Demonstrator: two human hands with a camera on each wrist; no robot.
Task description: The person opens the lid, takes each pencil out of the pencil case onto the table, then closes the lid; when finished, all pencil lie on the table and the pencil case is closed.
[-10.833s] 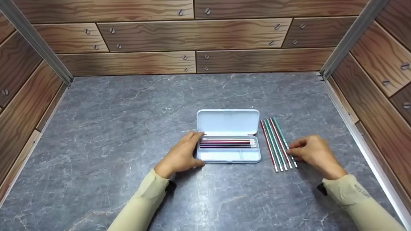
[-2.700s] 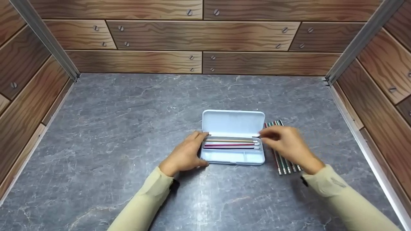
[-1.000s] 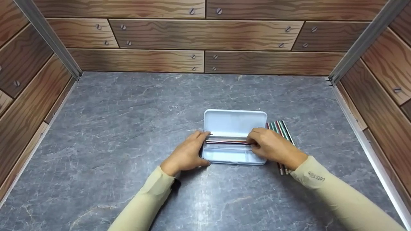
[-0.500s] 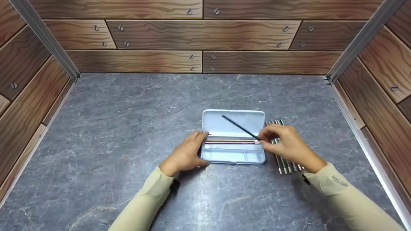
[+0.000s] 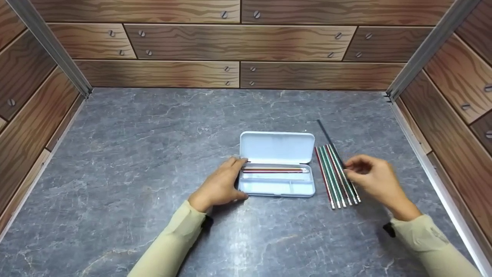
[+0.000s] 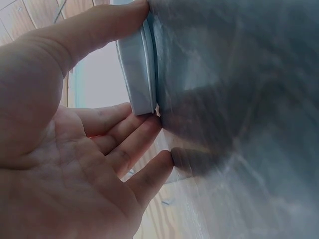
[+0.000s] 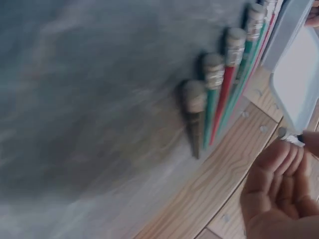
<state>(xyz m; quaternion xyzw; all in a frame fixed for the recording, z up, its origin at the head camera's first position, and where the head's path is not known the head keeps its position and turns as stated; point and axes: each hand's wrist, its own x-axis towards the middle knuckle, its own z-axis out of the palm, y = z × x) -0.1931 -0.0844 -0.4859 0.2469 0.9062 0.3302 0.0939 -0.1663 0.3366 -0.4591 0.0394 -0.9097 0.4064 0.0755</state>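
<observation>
Grey marble-patterned counter (image 5: 153,127) with pale veining. Brown wood-plank-patterned panels (image 5: 246,42), dotted with slotted screw heads (image 5: 256,14), wall in the back and both sides; grey metal posts (image 5: 430,47) at both far corners, pale straight strip (image 5: 439,200) along right edge.

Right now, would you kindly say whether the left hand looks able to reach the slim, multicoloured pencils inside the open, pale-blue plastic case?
Probably yes: the left hand grips the case at its left end, close to those pencils, and the raised lid leaves them uncovered. It might need to let go first.
</observation>
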